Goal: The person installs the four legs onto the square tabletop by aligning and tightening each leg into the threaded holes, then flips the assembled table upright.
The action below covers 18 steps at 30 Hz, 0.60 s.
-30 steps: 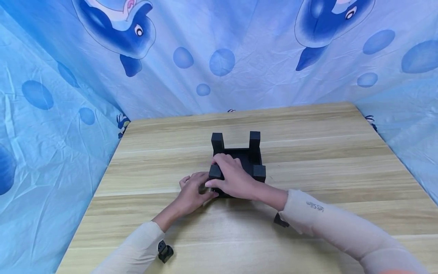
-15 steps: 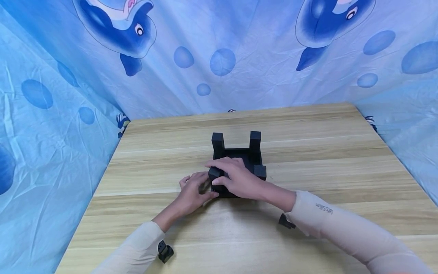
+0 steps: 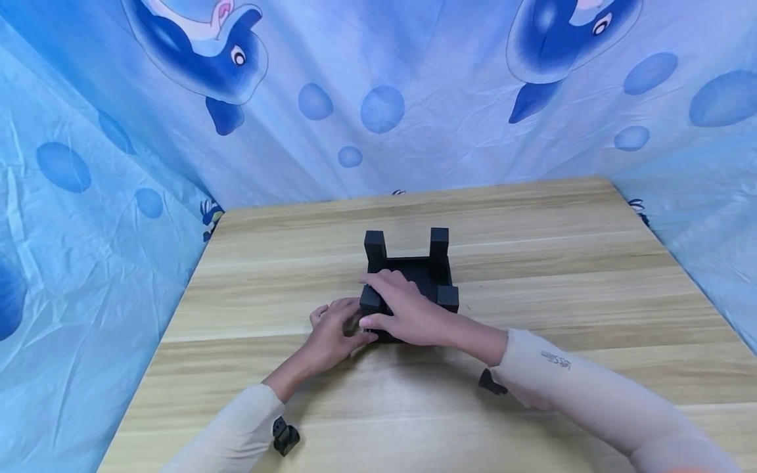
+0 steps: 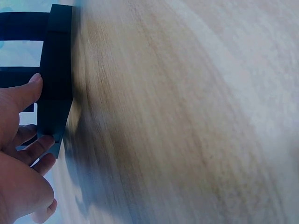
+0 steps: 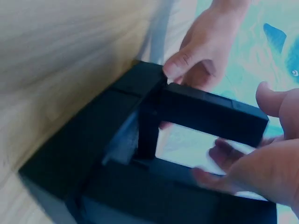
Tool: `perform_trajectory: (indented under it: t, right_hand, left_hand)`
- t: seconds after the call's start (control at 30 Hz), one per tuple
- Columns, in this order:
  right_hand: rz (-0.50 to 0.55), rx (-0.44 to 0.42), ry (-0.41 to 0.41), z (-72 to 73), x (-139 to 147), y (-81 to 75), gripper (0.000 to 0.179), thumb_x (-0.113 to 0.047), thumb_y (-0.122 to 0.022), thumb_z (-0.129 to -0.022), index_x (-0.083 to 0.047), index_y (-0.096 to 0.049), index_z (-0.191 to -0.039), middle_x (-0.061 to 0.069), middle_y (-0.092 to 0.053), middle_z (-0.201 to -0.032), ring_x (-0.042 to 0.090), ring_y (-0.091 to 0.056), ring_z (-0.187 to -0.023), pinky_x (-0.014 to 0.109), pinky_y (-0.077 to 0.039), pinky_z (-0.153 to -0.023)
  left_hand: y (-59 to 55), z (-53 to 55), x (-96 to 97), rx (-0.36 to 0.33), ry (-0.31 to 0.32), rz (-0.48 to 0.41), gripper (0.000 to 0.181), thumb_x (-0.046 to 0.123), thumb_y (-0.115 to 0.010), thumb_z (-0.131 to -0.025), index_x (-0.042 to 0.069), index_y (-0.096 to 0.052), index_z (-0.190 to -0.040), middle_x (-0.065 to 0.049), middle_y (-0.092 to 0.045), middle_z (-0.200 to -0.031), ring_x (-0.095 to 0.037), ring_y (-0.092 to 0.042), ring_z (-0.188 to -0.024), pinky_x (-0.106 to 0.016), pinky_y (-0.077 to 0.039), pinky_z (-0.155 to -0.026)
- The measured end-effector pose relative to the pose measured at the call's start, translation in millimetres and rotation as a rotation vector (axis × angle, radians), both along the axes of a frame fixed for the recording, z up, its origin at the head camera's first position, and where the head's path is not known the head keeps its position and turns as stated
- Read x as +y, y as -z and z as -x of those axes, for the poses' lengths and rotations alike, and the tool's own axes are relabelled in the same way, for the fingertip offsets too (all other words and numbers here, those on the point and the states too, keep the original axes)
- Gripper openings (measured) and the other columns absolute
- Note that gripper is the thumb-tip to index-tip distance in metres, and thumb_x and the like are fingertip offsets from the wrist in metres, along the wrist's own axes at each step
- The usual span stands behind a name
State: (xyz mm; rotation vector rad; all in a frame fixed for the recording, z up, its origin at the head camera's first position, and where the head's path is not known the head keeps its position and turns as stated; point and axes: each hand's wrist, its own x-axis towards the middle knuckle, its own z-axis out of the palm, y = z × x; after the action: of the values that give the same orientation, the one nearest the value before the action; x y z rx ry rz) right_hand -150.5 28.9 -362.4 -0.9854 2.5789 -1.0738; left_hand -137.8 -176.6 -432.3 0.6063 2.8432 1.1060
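A small black table with square legs lies upside down, its legs pointing up, in the head view. My left hand holds its near left corner; in the left wrist view the thumb and fingers lie on either side of the black frame. Above it, my right hand reaches round the near left leg. In the right wrist view the thumb is at the free end of this leg, with blurred fingers on its other side. Part of the frame is hidden beneath my right hand.
The table stands on a wood-grain tabletop. A blue curtain printed with dolphins and bubbles hangs behind and at both sides. Dark wrist devices show under the left sleeve and the right sleeve.
My right hand's fingers lift and shift around the near left leg, then come back to it. That leg looks turned half a second ago and square now. My left hand stays in place.
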Motion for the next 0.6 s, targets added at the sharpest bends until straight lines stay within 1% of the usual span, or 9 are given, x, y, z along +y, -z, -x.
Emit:
perform_trajectory:
  t: [0.07, 0.13, 0.23, 0.33, 0.4, 0.43, 0.47, 0.53, 0.6]
  right_hand:
    - [0.017, 0.008, -0.056, -1.4, 5.2, -2.4, 0.058, -0.027, -0.060, -0.096, -0.019, -0.036, -0.148, 0.001, -0.041, -0.144, 0.020, -0.033, -0.133, 0.050, -0.029, -0.105]
    - [0.037, 0.037, -0.099, -1.5, 8.6, -4.6, 0.055, -0.018, -0.057, -0.097, -0.018, -0.037, -0.148, 0.000, -0.042, -0.145, 0.018, -0.033, -0.134, 0.050, -0.027, -0.107]
    - [0.048, 0.069, -0.118, -1.7, 10.0, -6.3, 0.051, -0.013, -0.055, -0.097, -0.016, -0.041, -0.146, 0.000, -0.047, -0.142, 0.017, -0.036, -0.134, 0.048, -0.026, -0.108]
    - [0.052, 0.092, -0.076, -2.1, 8.4, -5.6, 0.046, -0.015, -0.059, -0.096, -0.014, -0.048, -0.140, 0.001, -0.052, -0.136, 0.016, -0.043, -0.127, 0.046, -0.029, -0.106]
    - [0.049, 0.082, -0.017, -2.7, 6.5, -5.3, 0.038, -0.020, -0.062, -0.094, -0.015, -0.053, -0.131, 0.000, -0.055, -0.126, 0.017, -0.048, -0.116, 0.043, -0.033, -0.101]
    - [0.044, 0.070, 0.017, -3.0, 5.6, -5.2, 0.035, -0.024, -0.064, -0.093, -0.015, -0.054, -0.125, -0.001, -0.056, -0.119, 0.017, -0.048, -0.110, 0.041, -0.036, -0.096]
    - [0.041, 0.056, 0.051, -3.3, 4.7, -5.1, 0.032, -0.028, -0.066, -0.091, -0.016, -0.054, -0.118, -0.001, -0.055, -0.113, 0.018, -0.048, -0.104, 0.039, -0.038, -0.090]
    - [0.030, 0.028, 0.099, -3.4, 3.0, -5.2, 0.032, -0.034, -0.069, -0.088, -0.016, -0.051, -0.107, -0.002, -0.052, -0.102, 0.019, -0.046, -0.094, 0.036, -0.039, -0.082]
    - [0.019, 0.006, 0.126, -3.3, 2.1, -5.2, 0.037, -0.039, -0.071, -0.086, -0.016, -0.049, -0.104, -0.002, -0.051, -0.099, 0.020, -0.045, -0.091, 0.035, -0.038, -0.078]
  left_hand:
    - [-0.4, -0.9, -0.1, -0.006, -0.002, -0.001, 0.052, 0.028, -0.079, -0.081, 0.020, -0.061, -0.129, 0.003, -0.058, -0.131, -0.019, -0.044, -0.129, -0.054, -0.010, -0.103]
    - [-0.7, -1.2, -0.2, -0.002, -0.003, 0.000, 0.053, 0.029, -0.079, -0.080, 0.020, -0.061, -0.130, 0.003, -0.058, -0.132, -0.019, -0.044, -0.129, -0.054, -0.010, -0.102]
    - [-0.7, -1.0, -0.4, 0.002, -0.009, 0.004, 0.053, 0.030, -0.079, -0.081, 0.019, -0.061, -0.129, 0.001, -0.057, -0.132, -0.019, -0.044, -0.129, -0.053, -0.011, -0.103]
    - [-0.1, -0.8, -0.4, -0.001, -0.012, 0.006, 0.054, 0.030, -0.079, -0.080, 0.019, -0.061, -0.129, 0.000, -0.057, -0.132, -0.019, -0.044, -0.128, -0.053, -0.011, -0.102]
    - [0.2, -0.8, -0.2, -0.007, -0.012, 0.003, 0.055, 0.030, -0.079, -0.080, 0.019, -0.060, -0.131, -0.001, -0.057, -0.133, -0.019, -0.044, -0.129, -0.053, -0.010, -0.102]
    - [0.3, -0.8, -0.1, -0.010, -0.011, 0.000, 0.055, 0.030, -0.079, -0.080, 0.020, -0.059, -0.131, -0.001, -0.056, -0.134, -0.019, -0.043, -0.129, -0.053, -0.010, -0.102]
    - [0.5, -0.7, 0.0, -0.012, -0.011, -0.003, 0.056, 0.030, -0.079, -0.080, 0.019, -0.059, -0.131, -0.001, -0.056, -0.134, -0.019, -0.043, -0.129, -0.053, -0.010, -0.102]
    - [0.7, -0.4, 0.2, -0.016, -0.011, -0.009, 0.055, 0.030, -0.079, -0.081, 0.019, -0.059, -0.131, 0.000, -0.056, -0.134, -0.019, -0.043, -0.130, -0.053, -0.010, -0.102]
    - [0.8, -0.4, 0.2, -0.016, -0.011, -0.010, 0.054, 0.029, -0.079, -0.081, 0.018, -0.060, -0.131, 0.000, -0.056, -0.134, -0.019, -0.043, -0.130, -0.053, -0.009, -0.102]
